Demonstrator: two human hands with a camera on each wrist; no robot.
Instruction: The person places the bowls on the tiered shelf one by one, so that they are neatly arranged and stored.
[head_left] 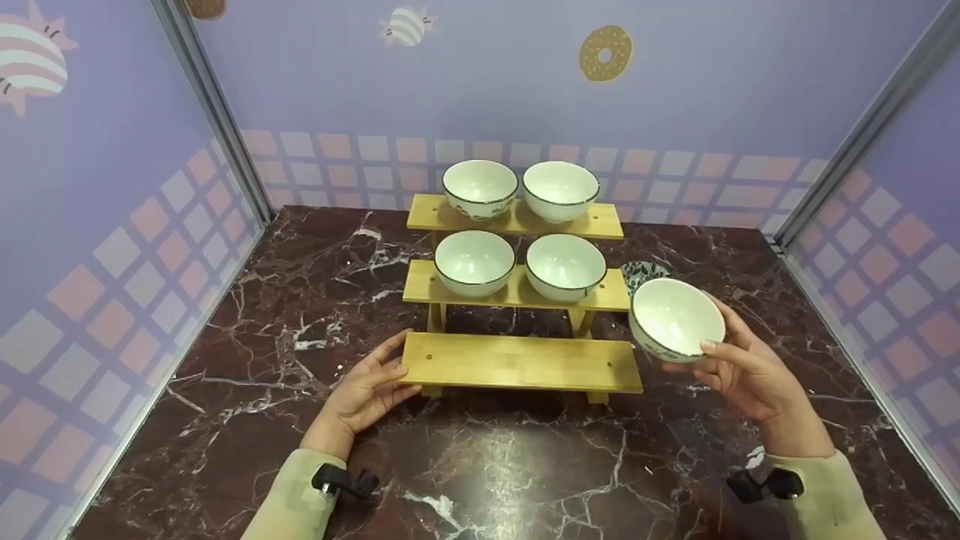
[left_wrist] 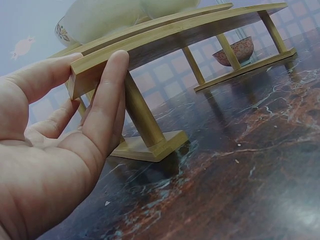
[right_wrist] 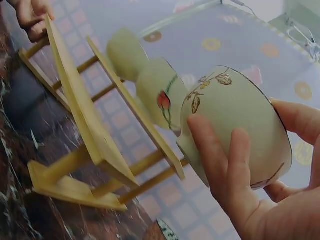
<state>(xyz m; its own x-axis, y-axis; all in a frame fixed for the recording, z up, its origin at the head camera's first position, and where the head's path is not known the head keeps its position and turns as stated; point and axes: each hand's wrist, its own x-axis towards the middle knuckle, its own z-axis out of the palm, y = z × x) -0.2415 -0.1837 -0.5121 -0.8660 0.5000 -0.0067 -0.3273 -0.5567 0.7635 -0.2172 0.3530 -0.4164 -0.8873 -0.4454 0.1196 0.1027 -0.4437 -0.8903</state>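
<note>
My right hand (head_left: 750, 373) holds a white bowl (head_left: 675, 319), thumb at the rim and fingers around its outside, beside the right end of a stepped wooden rack (head_left: 517, 361). Brown leaf decoration shows on this bowl's outer wall in the right wrist view. At the rack's other end, my left hand (head_left: 373, 386) pinches the lowest shelf's edge, as the left wrist view also shows. Two white bowls stand on the middle shelf, a left one (head_left: 475, 262) and a right one (head_left: 565, 267). The top shelf bears two more, one left (head_left: 480, 189) and one right (head_left: 561, 191).
A patterned bowl (head_left: 643, 271) sits on the table behind the held bowl, partly hidden; its outside looks reddish-brown in the left wrist view. The dark red marble table (head_left: 300, 300) is bounded by purple wall panels (head_left: 495, 90) at the back and both sides.
</note>
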